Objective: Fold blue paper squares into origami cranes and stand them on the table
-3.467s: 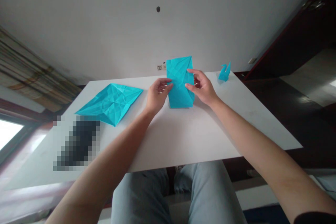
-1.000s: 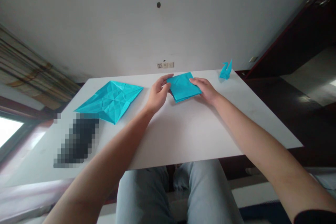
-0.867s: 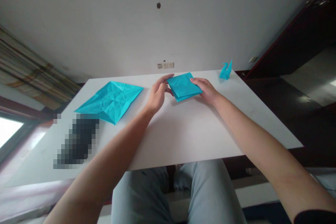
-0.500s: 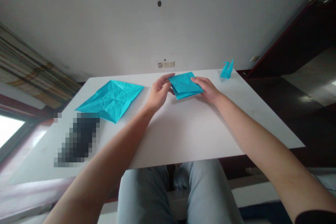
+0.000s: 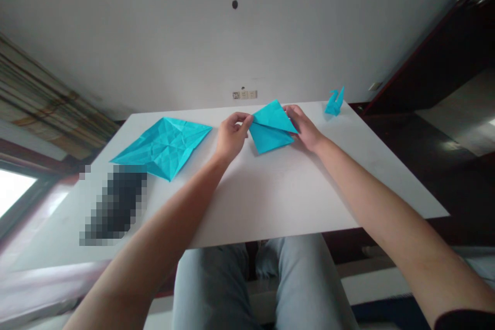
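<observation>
Between my hands, above the table, is a folded sheet of blue origami paper (image 5: 273, 131). Its layers stand apart along a slit running across the middle, an upper flap above and a lower one below. My left hand (image 5: 233, 134) pinches its left corner between thumb and fingers. At the opposite side my right hand (image 5: 303, 126) holds the right edge, with some of its fingers hidden behind the paper.
A creased blue sheet (image 5: 166, 147) lies spread on the left of the white table (image 5: 278, 201). Below it is a dark pixelated patch (image 5: 119, 206). A folded blue paper swan (image 5: 334, 103) stands at the far right corner. A wall (image 5: 185, 36) rises behind the table.
The folded paper has turned and its layers have spread wider apart. My right thumb has moved off the top face to the right edge; my left hand has shifted slightly left.
</observation>
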